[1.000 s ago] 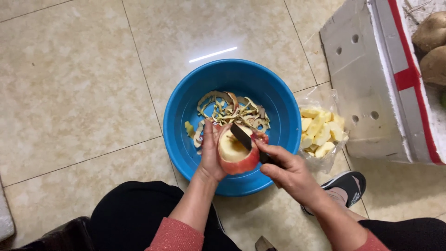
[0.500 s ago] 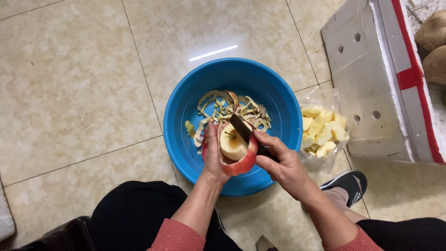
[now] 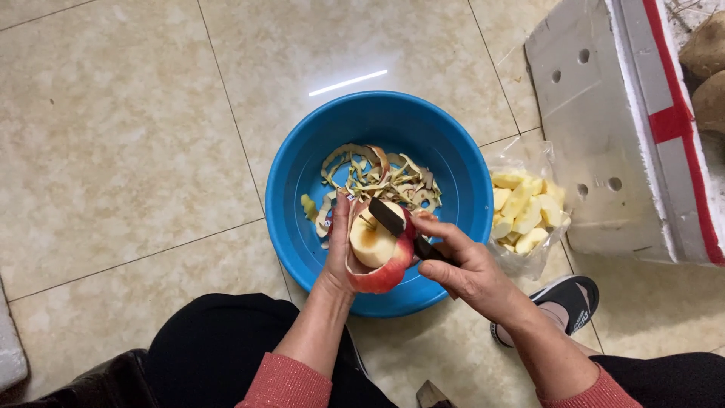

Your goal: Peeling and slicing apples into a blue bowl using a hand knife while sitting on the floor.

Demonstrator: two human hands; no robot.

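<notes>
Head view — I see the left hand (image 3: 338, 253) cupped tight round a half-peeled apple (image 3: 375, 249) over the blue basin (image 3: 302, 227) of peelings (image 3: 377, 175). The right hand (image 3: 470, 268) grips a dark knife (image 3: 393, 220), blade on the apple's top; since a moment ago it has slid leftward — more pale flesh shows. Bag of cut pieces (image 3: 522, 211) just beside the basin.

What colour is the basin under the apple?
Bright blue basin, seen best in the head view, beneath the apple being peeled.
</notes>
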